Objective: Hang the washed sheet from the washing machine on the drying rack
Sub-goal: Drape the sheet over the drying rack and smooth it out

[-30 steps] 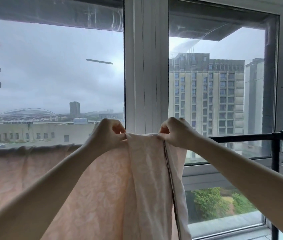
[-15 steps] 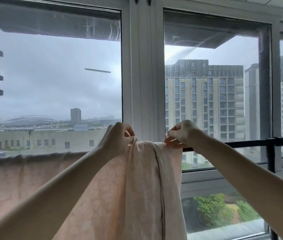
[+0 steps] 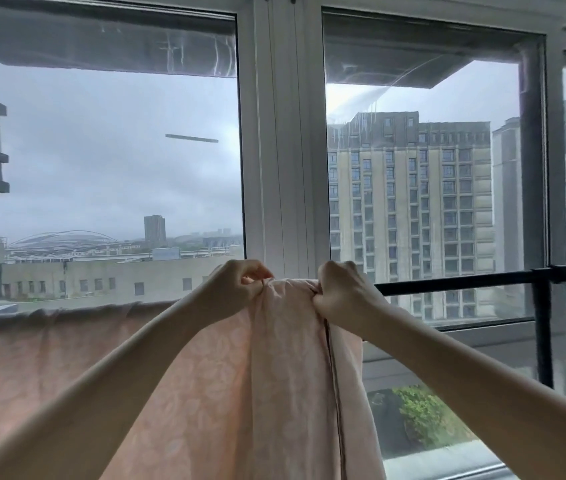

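Observation:
A pale pink patterned sheet [image 3: 66,358] hangs over the black bar of the drying rack [image 3: 454,280], spread flat to the left and bunched into folds in the middle. My left hand [image 3: 236,289] pinches the top of the bunched fold. A hand's width to the right, my right hand [image 3: 342,292] grips the same top edge, fingers curled into the cloth. A dark seam runs down the sheet below my right hand. The bar under the sheet is hidden.
The rack's bare black bar runs on to the right, with a black upright post [image 3: 543,334] under it. Just behind stands a tall window with a white frame [image 3: 283,150]. Buildings and trees lie outside, far below.
Both hands came closer together along the sheet's top edge, gathering the fold narrower. My right hand went from a finger pinch to a closed grip. The view tilted up slightly.

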Demonstrator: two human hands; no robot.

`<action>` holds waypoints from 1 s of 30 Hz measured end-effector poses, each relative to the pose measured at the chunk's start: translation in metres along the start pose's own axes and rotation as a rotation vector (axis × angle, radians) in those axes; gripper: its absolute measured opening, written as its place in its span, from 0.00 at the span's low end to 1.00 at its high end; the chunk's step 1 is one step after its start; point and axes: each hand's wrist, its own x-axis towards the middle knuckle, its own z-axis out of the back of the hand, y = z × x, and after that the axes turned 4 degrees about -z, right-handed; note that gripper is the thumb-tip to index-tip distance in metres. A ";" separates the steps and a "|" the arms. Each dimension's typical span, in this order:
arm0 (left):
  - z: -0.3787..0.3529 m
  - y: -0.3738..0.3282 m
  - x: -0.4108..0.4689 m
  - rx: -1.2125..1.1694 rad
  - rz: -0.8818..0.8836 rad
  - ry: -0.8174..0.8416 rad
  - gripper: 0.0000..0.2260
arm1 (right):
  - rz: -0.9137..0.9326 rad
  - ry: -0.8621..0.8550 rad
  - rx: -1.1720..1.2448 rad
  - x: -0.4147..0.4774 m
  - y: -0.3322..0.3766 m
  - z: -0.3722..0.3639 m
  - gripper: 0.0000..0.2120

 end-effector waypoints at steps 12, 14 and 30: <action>-0.007 0.004 0.002 -0.109 0.007 0.060 0.12 | -0.235 0.338 0.349 0.033 -0.006 0.033 0.13; -0.008 0.004 0.003 -0.151 -0.012 0.061 0.11 | -0.295 0.292 0.404 0.043 -0.004 0.033 0.14; -0.007 0.008 0.007 -0.267 -0.023 0.101 0.14 | -0.389 -0.097 -0.301 0.046 -0.104 0.037 0.04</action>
